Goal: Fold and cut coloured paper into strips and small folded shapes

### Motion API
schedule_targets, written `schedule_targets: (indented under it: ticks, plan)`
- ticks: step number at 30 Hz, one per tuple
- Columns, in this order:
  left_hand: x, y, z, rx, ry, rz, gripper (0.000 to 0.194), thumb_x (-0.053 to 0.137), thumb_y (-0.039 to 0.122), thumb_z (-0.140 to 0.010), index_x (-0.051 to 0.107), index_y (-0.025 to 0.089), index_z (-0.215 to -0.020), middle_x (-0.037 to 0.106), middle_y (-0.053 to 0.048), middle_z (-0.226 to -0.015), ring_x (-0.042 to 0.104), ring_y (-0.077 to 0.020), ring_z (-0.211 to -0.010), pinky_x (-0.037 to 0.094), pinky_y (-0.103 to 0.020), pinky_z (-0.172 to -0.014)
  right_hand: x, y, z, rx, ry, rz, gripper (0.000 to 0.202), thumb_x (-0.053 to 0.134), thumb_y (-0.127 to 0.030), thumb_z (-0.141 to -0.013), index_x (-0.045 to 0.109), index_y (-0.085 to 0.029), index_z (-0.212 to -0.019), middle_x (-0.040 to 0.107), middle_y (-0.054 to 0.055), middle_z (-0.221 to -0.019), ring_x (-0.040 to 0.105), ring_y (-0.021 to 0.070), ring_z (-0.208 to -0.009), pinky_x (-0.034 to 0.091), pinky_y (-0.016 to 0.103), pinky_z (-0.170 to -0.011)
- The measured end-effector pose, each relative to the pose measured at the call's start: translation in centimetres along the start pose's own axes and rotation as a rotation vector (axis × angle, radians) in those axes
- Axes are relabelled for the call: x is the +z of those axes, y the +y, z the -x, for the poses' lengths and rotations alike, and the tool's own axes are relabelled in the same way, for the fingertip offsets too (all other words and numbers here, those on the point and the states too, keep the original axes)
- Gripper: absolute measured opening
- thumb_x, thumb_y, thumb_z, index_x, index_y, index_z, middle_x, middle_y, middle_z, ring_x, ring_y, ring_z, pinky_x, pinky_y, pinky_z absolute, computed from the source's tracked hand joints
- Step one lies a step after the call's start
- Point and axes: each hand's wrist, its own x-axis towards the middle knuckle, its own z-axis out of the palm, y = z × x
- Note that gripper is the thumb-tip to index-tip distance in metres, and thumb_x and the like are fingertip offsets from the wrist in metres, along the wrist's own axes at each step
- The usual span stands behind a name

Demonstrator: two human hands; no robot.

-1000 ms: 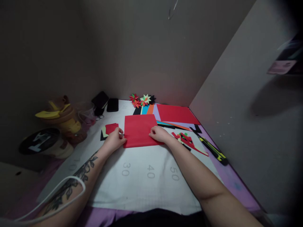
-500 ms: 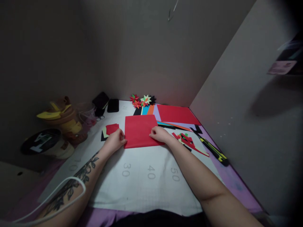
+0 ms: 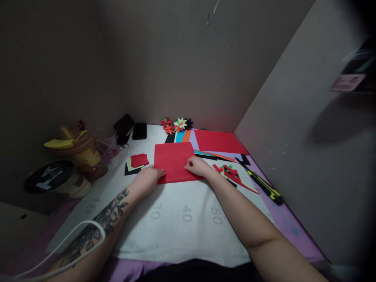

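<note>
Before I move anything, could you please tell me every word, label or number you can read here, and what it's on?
"10": white mat
"30": white mat
"40": white mat
"50": white mat
Pale lettering on dark round top: unclear.
Pink patch at picture right: too blurred.
Faint mark, mat's far end: too small.
Red sheet: no text visible.

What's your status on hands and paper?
Left hand on red paper sheet, near-left corner; right hand on its right side. Sheet lies flat. Utility knife apart, off right.
</note>
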Motion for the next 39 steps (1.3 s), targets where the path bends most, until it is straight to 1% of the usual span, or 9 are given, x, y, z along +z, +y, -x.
schedule_targets:
  ticks: [2, 5, 7, 9, 15, 19, 26, 33, 39]
  plan:
    - [0.3, 1.5, 0.4, -0.118, 0.002, -0.05, 0.026, 0.044, 0.027, -0.086, 0.066, 0.019, -0.096, 0.069, -0.013, -0.094, 0.061, -0.0266, -0.093, 0.042, -0.035, -0.081, 0.0, 0.0, 0.0, 0.001, 0.004, -0.003, 0.017, 0.057, -0.03, -0.079, 0.061, -0.017, -0.069, 0.063, 0.003, -0.073, 0.052, 0.0119, -0.063, 0.028, 0.022, -0.054]
    - [1.1, 3.7, 0.8, -0.202, 0.0, -0.122, 0.04, 0.047, 0.046, -0.084, 0.061, 0.014, -0.104, 0.064, -0.018, -0.107, 0.064, -0.0291, -0.086, 0.044, -0.036, -0.072, 0.1, 0.1, 0.0, -0.011, 0.018, -0.005, 0.017, 0.057, -0.03, -0.079, 0.06, -0.017, -0.069, 0.063, 0.003, -0.072, 0.052, 0.0119, -0.063, 0.028, 0.022, -0.054]
    - [1.6, 4.7, 0.9, -0.232, 0.002, -0.148, 0.047, 0.048, 0.05, -0.084, 0.058, 0.012, -0.109, 0.059, -0.02, -0.116, 0.065, -0.0297, -0.084, 0.045, -0.036, -0.07, 0.1, 0.1, 0.0, -0.016, 0.02, -0.007, 0.017, 0.056, -0.031, -0.079, 0.06, -0.017, -0.069, 0.063, 0.003, -0.072, 0.052, 0.0119, -0.064, 0.028, 0.022, -0.054]
    - [2.0, 5.1, 0.9, -0.251, -0.004, -0.163, 0.047, 0.048, 0.048, -0.084, 0.056, 0.011, -0.113, 0.056, -0.022, -0.121, 0.065, -0.0296, -0.085, 0.045, -0.035, -0.069, 0.2, 0.2, 0.0, -0.015, 0.015, -0.01, 0.018, 0.056, -0.031, -0.079, 0.061, -0.017, -0.07, 0.064, 0.003, -0.073, 0.052, 0.0119, -0.063, 0.028, 0.022, -0.054]
    - [2.4, 5.0, 0.9, -0.25, -0.014, -0.192, 0.05, 0.045, 0.045, -0.086, 0.05, 0.01, -0.122, 0.048, -0.025, -0.13, 0.065, -0.0311, -0.088, 0.046, -0.036, -0.069, 0.3, 0.3, -0.2, -0.012, 0.015, -0.018, 0.018, 0.055, -0.031, -0.078, 0.061, -0.017, -0.069, 0.064, 0.003, -0.073, 0.052, 0.0121, -0.063, 0.028, 0.022, -0.054]
    - [2.2, 5.1, 1.0, -0.247, -0.02, -0.199, 0.05, 0.045, 0.045, -0.086, 0.052, 0.009, -0.12, 0.049, -0.025, -0.128, 0.065, -0.0312, -0.086, 0.046, -0.036, -0.067, 0.6, 0.5, -0.4, -0.018, 0.022, -0.018, 0.018, 0.055, -0.031, -0.079, 0.062, -0.017, -0.07, 0.064, 0.003, -0.074, 0.053, 0.0125, -0.066, 0.03, 0.022, -0.056]
    - [2.0, 5.2, 1.1, -0.261, -0.021, -0.178, 0.048, 0.046, 0.046, -0.085, 0.053, 0.011, -0.116, 0.052, -0.023, -0.126, 0.065, -0.0293, -0.084, 0.045, -0.034, -0.066, 0.5, 0.4, -0.4, -0.013, 0.003, 0.004, 0.018, 0.054, -0.03, -0.08, 0.062, -0.017, -0.071, 0.065, 0.004, -0.075, 0.054, 0.0129, -0.067, 0.03, 0.022, -0.057]
    - [2.3, 5.0, 1.1, -0.241, -0.01, -0.203, 0.051, 0.044, 0.046, -0.086, 0.051, 0.01, -0.122, 0.048, -0.024, -0.131, 0.065, -0.0306, -0.086, 0.046, -0.035, -0.066, 0.4, 0.4, -0.3, -0.026, 0.014, 0.008, 0.018, 0.052, -0.028, -0.081, 0.063, -0.017, -0.072, 0.064, 0.005, -0.075, 0.052, 0.0135, -0.066, 0.03, 0.023, -0.057]
    - [2.0, 5.4, 1.2, -0.262, -0.045, -0.234, 0.055, 0.042, 0.045, -0.088, 0.048, 0.008, -0.128, 0.048, -0.027, -0.13, 0.065, -0.0322, -0.087, 0.047, -0.036, -0.066, 0.6, 0.2, -0.3, -0.022, 0.012, -0.006, 0.018, 0.053, -0.027, -0.08, 0.064, -0.016, -0.072, 0.066, 0.005, -0.077, 0.054, 0.0137, -0.069, 0.032, 0.022, -0.06]
